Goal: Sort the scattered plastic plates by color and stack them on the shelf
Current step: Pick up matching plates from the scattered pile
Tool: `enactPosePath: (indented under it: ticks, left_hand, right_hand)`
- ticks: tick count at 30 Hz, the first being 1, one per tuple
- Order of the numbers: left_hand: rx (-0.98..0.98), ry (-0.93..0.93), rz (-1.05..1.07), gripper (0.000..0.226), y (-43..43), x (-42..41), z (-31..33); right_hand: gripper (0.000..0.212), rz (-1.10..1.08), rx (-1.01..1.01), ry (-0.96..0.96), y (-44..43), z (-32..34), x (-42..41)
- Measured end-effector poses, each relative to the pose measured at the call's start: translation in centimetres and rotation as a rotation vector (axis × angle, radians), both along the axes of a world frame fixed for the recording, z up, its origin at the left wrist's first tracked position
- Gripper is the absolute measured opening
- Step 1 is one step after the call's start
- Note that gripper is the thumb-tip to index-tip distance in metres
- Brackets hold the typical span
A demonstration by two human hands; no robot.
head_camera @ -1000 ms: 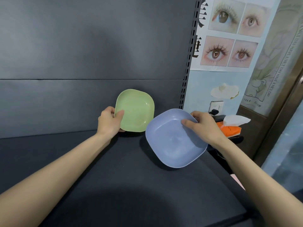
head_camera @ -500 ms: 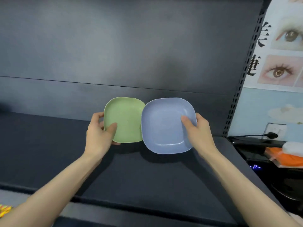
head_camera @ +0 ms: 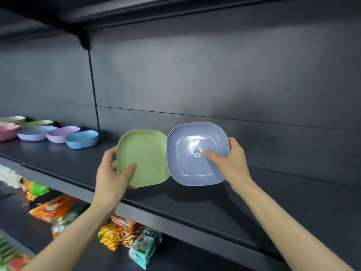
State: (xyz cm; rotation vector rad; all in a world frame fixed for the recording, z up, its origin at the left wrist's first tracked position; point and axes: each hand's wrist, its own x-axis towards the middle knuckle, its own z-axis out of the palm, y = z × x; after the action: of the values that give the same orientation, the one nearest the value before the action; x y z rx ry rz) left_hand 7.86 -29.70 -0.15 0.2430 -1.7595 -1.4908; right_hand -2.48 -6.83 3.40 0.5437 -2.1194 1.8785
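My left hand (head_camera: 112, 173) grips a green square plate (head_camera: 145, 155) by its left edge, thumb on the inner face. My right hand (head_camera: 230, 163) grips a blue-grey square plate (head_camera: 187, 141) by its right edge, thumb pressed near its centre. Both plates are held upright side by side above the dark shelf (head_camera: 175, 200), their edges touching. At the far left of the shelf lie several more plates: a blue plate (head_camera: 83, 138), a lilac plate (head_camera: 61, 133), a light blue plate (head_camera: 34, 133), a pink plate (head_camera: 7, 131) and pale green plates (head_camera: 37, 123).
A dark back panel (head_camera: 214, 75) rises behind the shelf, with a slotted upright (head_camera: 93, 90) at the left. Another shelf (head_camera: 136, 10) hangs overhead. Snack packets (head_camera: 121, 231) lie on the lower shelf below.
The view has swung left, bringing the plates at the left and the lower shelf into sight. Both hands still hold their plates, now raised more upright and facing me.
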Motion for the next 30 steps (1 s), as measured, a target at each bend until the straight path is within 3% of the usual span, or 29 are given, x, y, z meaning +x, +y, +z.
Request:
enactPosePath:
  ticks: [12,30]
  left_hand:
    - [0.010,-0.039,0.131,0.039,-21.9,6.3,-1.4]
    - [0.066,-0.118,0.126,0.038,-46.0,-3.2,-1.2]
  right_hand:
    - [0.032,0.093,0.036,0.011,-23.7,-1.6,2.6]
    - [0.031,0.135,0.040,0.039,-48.7,0.0,-8.9]
